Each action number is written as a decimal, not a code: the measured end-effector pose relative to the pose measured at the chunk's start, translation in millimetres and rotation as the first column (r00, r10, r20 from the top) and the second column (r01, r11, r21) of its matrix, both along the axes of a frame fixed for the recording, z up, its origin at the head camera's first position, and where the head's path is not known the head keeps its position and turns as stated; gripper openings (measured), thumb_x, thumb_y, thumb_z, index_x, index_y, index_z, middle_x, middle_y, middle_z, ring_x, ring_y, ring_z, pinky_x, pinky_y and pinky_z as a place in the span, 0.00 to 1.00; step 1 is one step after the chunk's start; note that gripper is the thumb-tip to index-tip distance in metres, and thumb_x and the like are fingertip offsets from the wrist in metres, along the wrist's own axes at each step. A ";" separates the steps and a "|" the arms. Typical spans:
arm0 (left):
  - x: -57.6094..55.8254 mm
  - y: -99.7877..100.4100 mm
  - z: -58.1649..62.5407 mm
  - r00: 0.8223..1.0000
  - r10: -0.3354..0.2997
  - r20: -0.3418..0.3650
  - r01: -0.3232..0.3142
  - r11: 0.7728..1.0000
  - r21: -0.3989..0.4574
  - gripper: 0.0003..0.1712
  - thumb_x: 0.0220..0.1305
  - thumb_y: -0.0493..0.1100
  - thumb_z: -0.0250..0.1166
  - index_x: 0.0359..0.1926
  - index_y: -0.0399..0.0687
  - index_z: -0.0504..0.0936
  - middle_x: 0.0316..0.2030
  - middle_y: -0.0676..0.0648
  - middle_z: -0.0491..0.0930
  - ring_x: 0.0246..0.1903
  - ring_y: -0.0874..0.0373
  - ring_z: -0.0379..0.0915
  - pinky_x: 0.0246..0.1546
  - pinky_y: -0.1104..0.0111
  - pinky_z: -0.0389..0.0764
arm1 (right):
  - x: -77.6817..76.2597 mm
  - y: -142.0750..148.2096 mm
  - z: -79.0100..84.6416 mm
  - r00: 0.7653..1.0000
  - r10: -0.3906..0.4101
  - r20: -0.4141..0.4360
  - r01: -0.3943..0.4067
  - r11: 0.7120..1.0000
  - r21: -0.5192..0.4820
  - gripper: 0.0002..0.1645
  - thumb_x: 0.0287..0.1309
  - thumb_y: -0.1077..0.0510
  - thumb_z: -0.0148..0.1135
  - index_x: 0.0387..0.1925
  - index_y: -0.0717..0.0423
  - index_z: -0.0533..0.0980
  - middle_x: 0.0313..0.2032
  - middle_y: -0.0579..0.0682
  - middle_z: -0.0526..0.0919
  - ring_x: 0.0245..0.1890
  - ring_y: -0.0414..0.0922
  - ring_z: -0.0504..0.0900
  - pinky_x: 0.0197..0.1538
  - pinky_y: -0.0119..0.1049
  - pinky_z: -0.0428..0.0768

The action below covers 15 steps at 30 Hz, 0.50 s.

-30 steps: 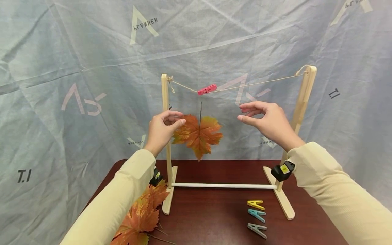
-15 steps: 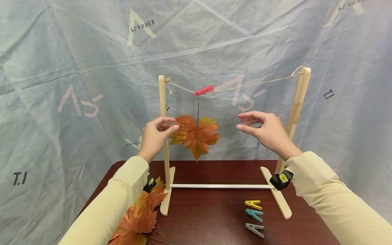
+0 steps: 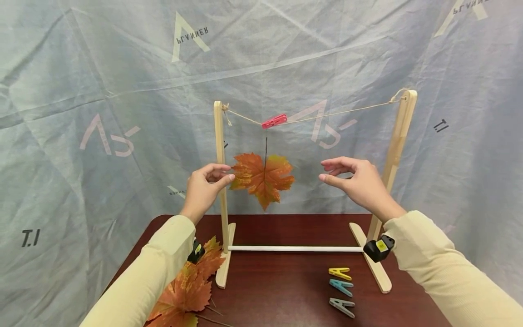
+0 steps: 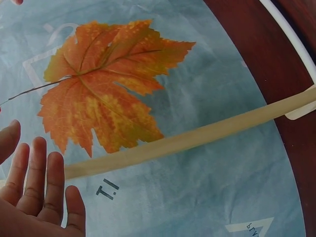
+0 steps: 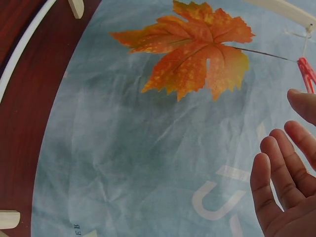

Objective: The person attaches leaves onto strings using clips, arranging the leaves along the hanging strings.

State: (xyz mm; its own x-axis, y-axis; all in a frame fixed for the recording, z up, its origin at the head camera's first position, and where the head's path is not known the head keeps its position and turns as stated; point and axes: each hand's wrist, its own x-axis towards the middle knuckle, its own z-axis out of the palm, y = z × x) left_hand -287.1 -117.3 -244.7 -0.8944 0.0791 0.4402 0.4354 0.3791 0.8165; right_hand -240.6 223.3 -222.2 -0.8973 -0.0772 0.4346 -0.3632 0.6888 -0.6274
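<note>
An orange maple leaf (image 3: 263, 179) hangs by its thin stem from a pink clothespin (image 3: 274, 121), which is clipped on a string (image 3: 343, 112). In the head view my left hand (image 3: 206, 188) is beside the leaf's left edge, near the left post, its fingers relaxed and holding nothing. My right hand (image 3: 359, 184) hovers to the right of the leaf, well apart from it, also with nothing in it. The left wrist view shows the leaf (image 4: 106, 84) beyond loose fingers; in the right wrist view the pink clothespin (image 5: 306, 74) grips the stem's end.
The string runs between two posts of a wooden frame (image 3: 398, 141) joined by a white rod (image 3: 296, 248). Yellow (image 3: 340, 273), blue (image 3: 341, 287) and grey clothespins (image 3: 342, 307) lie on the dark red table (image 3: 278, 281). More leaves (image 3: 185, 290) lie at the front left.
Both hands have sunk lower, and the left one has drawn back leftward from the leaf. The leaf still hangs from the pink clothespin.
</note>
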 end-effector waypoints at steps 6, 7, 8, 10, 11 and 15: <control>1.2 -1.2 -3.3 1.000 0.003 0.014 -0.003 1.000 0.003 0.17 0.68 0.43 0.70 0.55 0.43 0.84 0.41 0.44 0.87 0.43 0.50 0.82 0.46 0.58 0.78 | 0.6 4.9 -4.5 1.000 -0.005 -0.009 0.005 1.000 0.012 0.25 0.65 0.43 0.69 0.58 0.50 0.82 0.47 0.53 0.87 0.48 0.48 0.82 0.45 0.43 0.78; 1.7 -1.1 -3.6 1.000 0.001 0.021 -0.001 1.000 0.007 0.16 0.68 0.43 0.70 0.55 0.43 0.84 0.41 0.44 0.86 0.43 0.50 0.82 0.46 0.58 0.78 | 0.8 5.5 -5.0 1.000 -0.006 -0.008 0.006 1.000 0.013 0.25 0.65 0.43 0.69 0.58 0.49 0.81 0.48 0.53 0.87 0.48 0.48 0.82 0.44 0.43 0.78; 1.9 -1.2 -4.4 1.000 0.000 0.027 0.000 1.000 0.009 0.16 0.69 0.43 0.70 0.55 0.43 0.84 0.41 0.43 0.86 0.44 0.49 0.82 0.47 0.57 0.78 | 1.0 6.1 -5.5 1.000 -0.007 -0.006 0.007 1.000 0.014 0.25 0.65 0.43 0.69 0.58 0.49 0.81 0.48 0.53 0.87 0.48 0.48 0.82 0.44 0.42 0.79; 2.4 -1.5 -5.9 0.999 -0.002 0.039 0.001 1.000 0.014 0.16 0.69 0.42 0.69 0.55 0.42 0.84 0.41 0.43 0.86 0.44 0.47 0.83 0.48 0.56 0.78 | 1.6 6.9 -6.6 1.000 -0.010 -0.006 0.010 1.000 0.016 0.26 0.65 0.42 0.69 0.58 0.50 0.81 0.47 0.53 0.87 0.48 0.48 0.82 0.44 0.41 0.79; 2.5 -1.8 -6.8 0.999 -0.001 0.043 0.000 1.000 0.015 0.17 0.69 0.42 0.69 0.55 0.41 0.84 0.41 0.43 0.86 0.45 0.47 0.83 0.48 0.56 0.78 | 1.9 7.2 -7.3 1.000 -0.009 -0.004 0.009 1.000 0.016 0.26 0.65 0.42 0.69 0.58 0.50 0.81 0.47 0.53 0.87 0.48 0.49 0.82 0.43 0.41 0.79; 2.9 -3.4 -10.4 0.999 0.008 0.044 -0.009 1.000 0.012 0.17 0.69 0.42 0.69 0.55 0.40 0.84 0.41 0.42 0.86 0.45 0.46 0.83 0.48 0.55 0.79 | 2.7 7.4 -10.2 1.000 -0.007 -0.005 0.007 1.000 0.012 0.25 0.65 0.43 0.69 0.58 0.50 0.82 0.46 0.53 0.87 0.47 0.48 0.82 0.43 0.38 0.79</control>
State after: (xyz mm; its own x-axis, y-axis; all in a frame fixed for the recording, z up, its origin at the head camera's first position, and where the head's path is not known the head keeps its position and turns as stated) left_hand -284.1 -120.7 -255.0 -0.9134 0.0663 0.4017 0.3961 0.3724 0.8393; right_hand -237.9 230.7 -232.3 -0.8959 -0.0759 0.4378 -0.3610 0.6988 -0.6175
